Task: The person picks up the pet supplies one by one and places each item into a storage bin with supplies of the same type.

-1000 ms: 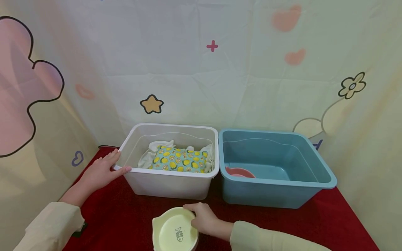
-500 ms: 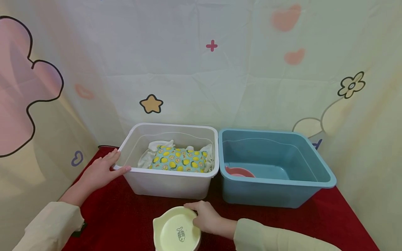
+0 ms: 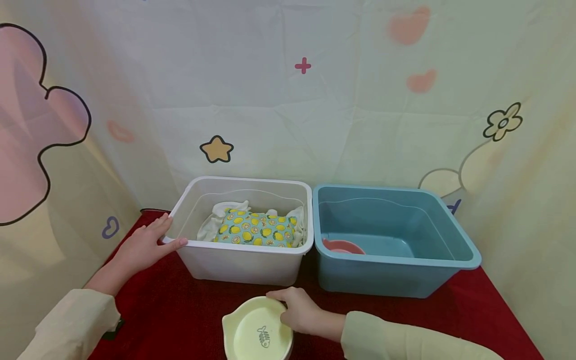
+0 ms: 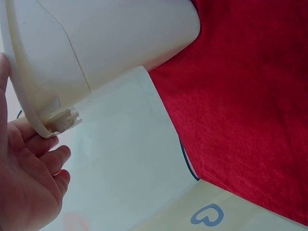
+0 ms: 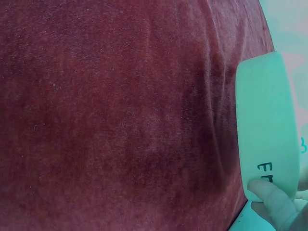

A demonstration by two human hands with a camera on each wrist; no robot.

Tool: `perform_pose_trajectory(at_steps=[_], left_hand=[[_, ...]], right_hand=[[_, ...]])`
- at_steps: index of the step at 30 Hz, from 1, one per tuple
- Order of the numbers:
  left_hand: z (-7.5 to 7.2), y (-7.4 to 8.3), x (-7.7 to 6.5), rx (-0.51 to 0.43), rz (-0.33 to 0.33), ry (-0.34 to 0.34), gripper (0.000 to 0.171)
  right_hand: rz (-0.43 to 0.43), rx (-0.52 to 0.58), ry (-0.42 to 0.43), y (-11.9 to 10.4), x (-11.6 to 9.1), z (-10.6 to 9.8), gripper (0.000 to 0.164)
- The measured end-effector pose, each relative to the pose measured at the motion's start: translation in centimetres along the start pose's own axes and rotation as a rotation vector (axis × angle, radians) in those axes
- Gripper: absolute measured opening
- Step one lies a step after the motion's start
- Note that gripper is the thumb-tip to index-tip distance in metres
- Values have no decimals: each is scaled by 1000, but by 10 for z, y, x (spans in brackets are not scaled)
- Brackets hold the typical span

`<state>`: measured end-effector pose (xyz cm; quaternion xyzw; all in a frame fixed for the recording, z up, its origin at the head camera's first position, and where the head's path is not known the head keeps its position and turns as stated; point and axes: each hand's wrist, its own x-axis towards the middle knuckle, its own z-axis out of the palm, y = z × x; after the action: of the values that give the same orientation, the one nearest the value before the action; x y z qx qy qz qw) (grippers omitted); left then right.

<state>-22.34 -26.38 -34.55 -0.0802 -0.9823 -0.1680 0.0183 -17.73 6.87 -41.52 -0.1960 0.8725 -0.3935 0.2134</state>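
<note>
My left hand [image 3: 146,245] grips the front left corner of a white plastic bin [image 3: 243,260], with the fingers at the rim's underside in the left wrist view. Inside that bin lies a blue-green cushion with a lemon print [image 3: 256,229] on white cloth [image 3: 209,229]. With my right hand [image 3: 303,314] I hold a pale yellow bowl [image 3: 252,320] by its right edge. It has a pointed ear at the rim and a fishbone drawing inside. The right wrist view shows dark lettering on the bowl's side [image 5: 267,110], near my thumb. The bowl's near end is cut off by the head view.
A blue plastic bin [image 3: 382,275] stands right beside the white one, with a pink bowl [image 3: 344,246] in its near left corner. Both bins rest on a red cloth [image 3: 180,320]. Behind them hangs a printed curtain [image 3: 315,125].
My right hand has moved slightly to the right with the yellow bowl in it. The left hand and both bins stay where they were.
</note>
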Motion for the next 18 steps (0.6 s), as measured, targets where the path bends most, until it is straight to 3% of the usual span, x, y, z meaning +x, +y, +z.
perform_pose_trajectory(at_steps=[18], left_hand=[[-1,0,0,-4,-5,-7,90]], right_hand=[[-12,-38,-15,-8,-7,-16,52]])
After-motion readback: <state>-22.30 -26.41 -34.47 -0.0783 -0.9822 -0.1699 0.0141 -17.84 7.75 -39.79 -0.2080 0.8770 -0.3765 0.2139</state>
